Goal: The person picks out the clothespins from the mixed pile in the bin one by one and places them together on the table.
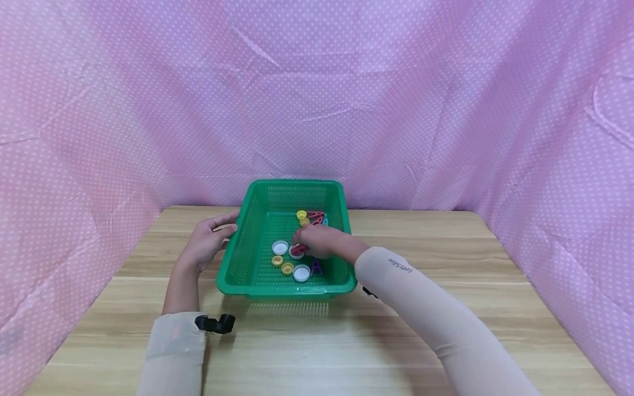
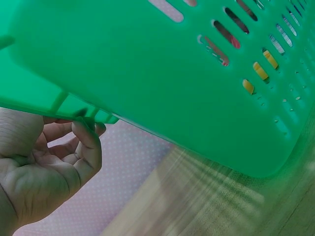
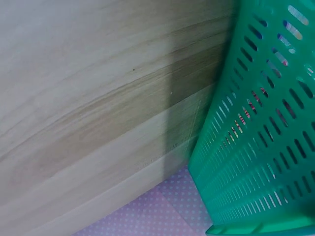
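Observation:
A green plastic basket stands on the table, holding clothespins and bottle caps. My left hand pinches its left rim between thumb and fingers, as the left wrist view also shows. My right hand reaches down inside the basket, its curled fingers holding a red clothespin over a white cap. Another white cap lies just left of these fingers. Nearer the front are a white cap, yellow caps and a purple clothespin. In the right wrist view the slotted basket wall hides my right hand.
Beyond my right hand, inside the basket, lie more red clothespins, a blue clothespin and a yellow cap. The wooden table ends at a pink dotted curtain behind and on both sides.

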Motion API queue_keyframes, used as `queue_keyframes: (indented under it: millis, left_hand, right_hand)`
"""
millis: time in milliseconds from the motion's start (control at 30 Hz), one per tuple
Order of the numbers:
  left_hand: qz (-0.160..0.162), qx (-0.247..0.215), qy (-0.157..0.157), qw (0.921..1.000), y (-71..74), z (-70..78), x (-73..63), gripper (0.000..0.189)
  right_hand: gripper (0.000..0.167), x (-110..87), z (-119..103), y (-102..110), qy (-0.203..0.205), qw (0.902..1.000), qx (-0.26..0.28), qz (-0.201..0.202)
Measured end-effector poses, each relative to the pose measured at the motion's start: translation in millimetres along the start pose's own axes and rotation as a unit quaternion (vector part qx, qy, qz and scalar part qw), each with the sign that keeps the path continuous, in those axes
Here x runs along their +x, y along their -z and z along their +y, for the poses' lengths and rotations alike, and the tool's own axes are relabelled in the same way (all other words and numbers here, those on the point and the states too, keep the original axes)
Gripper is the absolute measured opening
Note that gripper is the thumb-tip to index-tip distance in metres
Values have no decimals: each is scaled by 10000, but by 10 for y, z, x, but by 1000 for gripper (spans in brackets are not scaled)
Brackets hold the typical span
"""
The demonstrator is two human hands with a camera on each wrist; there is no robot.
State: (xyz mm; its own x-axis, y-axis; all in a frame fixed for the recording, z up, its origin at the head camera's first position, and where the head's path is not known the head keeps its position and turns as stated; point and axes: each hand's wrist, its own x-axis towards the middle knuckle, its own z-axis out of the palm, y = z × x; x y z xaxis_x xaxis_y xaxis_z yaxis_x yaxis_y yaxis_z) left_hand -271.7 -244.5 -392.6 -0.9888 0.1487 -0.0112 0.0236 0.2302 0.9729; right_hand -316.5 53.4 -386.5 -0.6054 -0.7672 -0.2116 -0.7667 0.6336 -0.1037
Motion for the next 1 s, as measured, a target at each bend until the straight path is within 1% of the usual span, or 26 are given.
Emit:
queue_keyframes:
  millis: [133,200,267,333,567,733,1000]
  left_hand:
    - [42,4,-6,10000,1,-19,14,48]
    - [40,-3,-31,10000,2,-27,19,48]
    - [40,-13,-46,10000,1,-31,21,48]
    - [41,-9,-54,10000,3,-33,20,48]
    - [54,76,22,10000,12,-29,14,48]
    - [17,44,17,10000,10,-16,7,49]
    - [-31,-18,21,10000,9,1,-9,49]
  right_hand:
    - [30,-7,15,9,-41,9964,843,89]
    - [28,-4,26,10,-28,9938,1103,97]
    - [28,1,35,7,-38,9924,1227,99]
    - [28,8,39,3,-61,9926,1206,88]
    - [31,8,22,3,-143,9979,623,34]
    - [30,-3,19,3,-267,9984,487,39]
    - [29,27,24,-12,-195,9990,392,-50]
